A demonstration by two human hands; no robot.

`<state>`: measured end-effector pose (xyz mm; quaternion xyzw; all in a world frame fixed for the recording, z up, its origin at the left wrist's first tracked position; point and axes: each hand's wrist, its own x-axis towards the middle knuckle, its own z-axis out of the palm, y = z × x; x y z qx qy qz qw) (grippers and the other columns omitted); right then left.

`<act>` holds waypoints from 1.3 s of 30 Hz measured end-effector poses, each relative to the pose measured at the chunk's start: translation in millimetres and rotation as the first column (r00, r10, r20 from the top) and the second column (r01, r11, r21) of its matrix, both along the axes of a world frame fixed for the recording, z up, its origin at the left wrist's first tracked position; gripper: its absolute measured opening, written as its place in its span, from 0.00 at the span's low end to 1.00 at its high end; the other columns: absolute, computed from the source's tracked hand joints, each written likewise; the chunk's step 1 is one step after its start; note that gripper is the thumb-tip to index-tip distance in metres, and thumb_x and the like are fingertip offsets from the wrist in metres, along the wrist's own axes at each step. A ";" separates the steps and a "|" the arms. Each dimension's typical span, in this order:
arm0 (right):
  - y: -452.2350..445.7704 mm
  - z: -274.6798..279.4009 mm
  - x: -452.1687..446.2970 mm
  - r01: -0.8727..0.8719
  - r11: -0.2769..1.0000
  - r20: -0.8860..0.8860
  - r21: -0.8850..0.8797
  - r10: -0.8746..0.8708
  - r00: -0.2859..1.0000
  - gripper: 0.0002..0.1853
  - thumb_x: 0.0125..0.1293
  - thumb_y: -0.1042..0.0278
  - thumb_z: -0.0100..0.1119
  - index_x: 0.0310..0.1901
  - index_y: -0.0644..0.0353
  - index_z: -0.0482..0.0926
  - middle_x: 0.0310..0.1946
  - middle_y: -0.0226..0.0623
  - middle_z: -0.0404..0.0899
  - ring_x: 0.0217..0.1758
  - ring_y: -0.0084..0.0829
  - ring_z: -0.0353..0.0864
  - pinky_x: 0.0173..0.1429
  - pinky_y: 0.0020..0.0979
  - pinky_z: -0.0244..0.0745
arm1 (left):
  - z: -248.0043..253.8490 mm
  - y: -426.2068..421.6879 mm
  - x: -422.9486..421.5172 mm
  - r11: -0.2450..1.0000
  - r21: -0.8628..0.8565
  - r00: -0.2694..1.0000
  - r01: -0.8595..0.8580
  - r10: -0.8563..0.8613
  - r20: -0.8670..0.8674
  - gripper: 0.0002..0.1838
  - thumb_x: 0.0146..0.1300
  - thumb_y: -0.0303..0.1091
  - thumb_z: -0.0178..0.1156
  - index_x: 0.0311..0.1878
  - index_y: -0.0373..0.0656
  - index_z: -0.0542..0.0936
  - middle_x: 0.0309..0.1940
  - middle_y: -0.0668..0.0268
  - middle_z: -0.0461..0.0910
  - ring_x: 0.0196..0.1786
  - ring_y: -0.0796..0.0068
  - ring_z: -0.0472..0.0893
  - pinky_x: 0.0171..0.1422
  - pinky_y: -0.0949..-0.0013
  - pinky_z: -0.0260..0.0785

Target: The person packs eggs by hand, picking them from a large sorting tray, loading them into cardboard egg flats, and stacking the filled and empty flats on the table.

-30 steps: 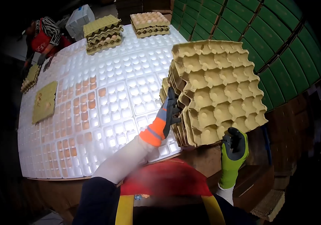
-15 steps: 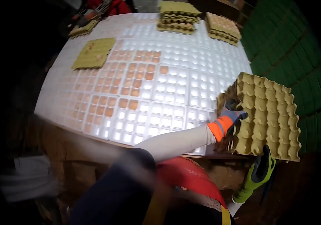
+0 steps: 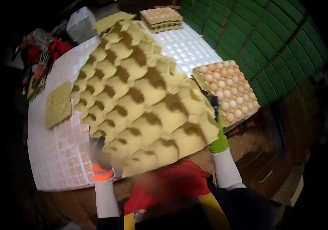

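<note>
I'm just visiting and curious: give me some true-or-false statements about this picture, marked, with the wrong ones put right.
1. The left hand and right hand both hold the large tray. True.
2. A smaller-looking tray near the right hand carries eggs. True.
3. Eggs fill the visible cups of the large tray. False: those cups are bare.
4. The left wrist has a bright green cuff. False: its cuff is orange; the green is on the right.
5. Another person is at the upper left. True.
6. The stacked boxes at the upper right are white. False: they are green.
</note>
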<state>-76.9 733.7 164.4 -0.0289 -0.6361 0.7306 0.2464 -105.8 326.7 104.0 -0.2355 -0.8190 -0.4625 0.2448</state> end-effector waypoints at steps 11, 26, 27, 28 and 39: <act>-3.1 -14.3 128.7 0.013 0.974 -0.054 0.227 0.000 0.999 0.35 0.71 0.54 0.59 0.72 0.61 0.59 0.66 0.43 0.67 0.67 0.32 0.66 0.69 0.35 0.64 | 6.2 83.0 -85.1 0.940 0.069 0.907 0.334 -0.340 0.248 0.36 0.70 0.51 0.51 0.76 0.45 0.57 0.69 0.59 0.66 0.65 0.62 0.71 0.67 0.59 0.65; -70.2 -91.5 344.0 0.827 0.388 0.431 -0.406 -0.717 0.548 0.31 0.55 0.68 0.76 0.60 0.67 0.74 0.49 0.30 0.78 0.51 0.20 0.72 0.58 0.26 0.69 | 32.4 340.6 27.2 0.331 0.097 0.238 0.939 -0.825 0.512 0.39 0.69 0.42 0.54 0.78 0.35 0.54 0.74 0.60 0.60 0.63 0.69 0.71 0.69 0.68 0.60; -70.3 -103.1 354.7 0.831 0.359 0.510 -0.425 -0.663 0.548 0.30 0.56 0.68 0.76 0.59 0.67 0.75 0.47 0.29 0.78 0.49 0.19 0.71 0.56 0.26 0.69 | 19.9 347.4 35.9 0.323 0.130 0.190 0.937 -0.788 0.586 0.38 0.70 0.41 0.55 0.78 0.35 0.54 0.74 0.59 0.60 0.64 0.68 0.72 0.69 0.68 0.61; -68.2 -115.9 367.6 0.826 0.397 0.534 -0.400 -0.632 0.562 0.28 0.56 0.67 0.75 0.57 0.67 0.77 0.44 0.27 0.78 0.47 0.20 0.69 0.55 0.26 0.68 | 1.5 351.5 37.5 0.380 0.190 0.129 0.905 -0.672 0.729 0.37 0.69 0.39 0.56 0.77 0.35 0.56 0.72 0.58 0.63 0.63 0.67 0.73 0.69 0.67 0.62; -53.9 -225.5 522.4 0.861 0.438 0.427 0.258 -0.851 0.305 0.22 0.67 0.63 0.62 0.60 0.62 0.77 0.50 0.37 0.83 0.48 0.27 0.81 0.56 0.34 0.74 | -172.5 439.7 156.1 0.446 0.464 -0.408 0.765 -0.221 0.886 0.16 0.60 0.25 0.63 0.51 0.31 0.81 0.43 0.60 0.85 0.42 0.69 0.84 0.50 0.67 0.78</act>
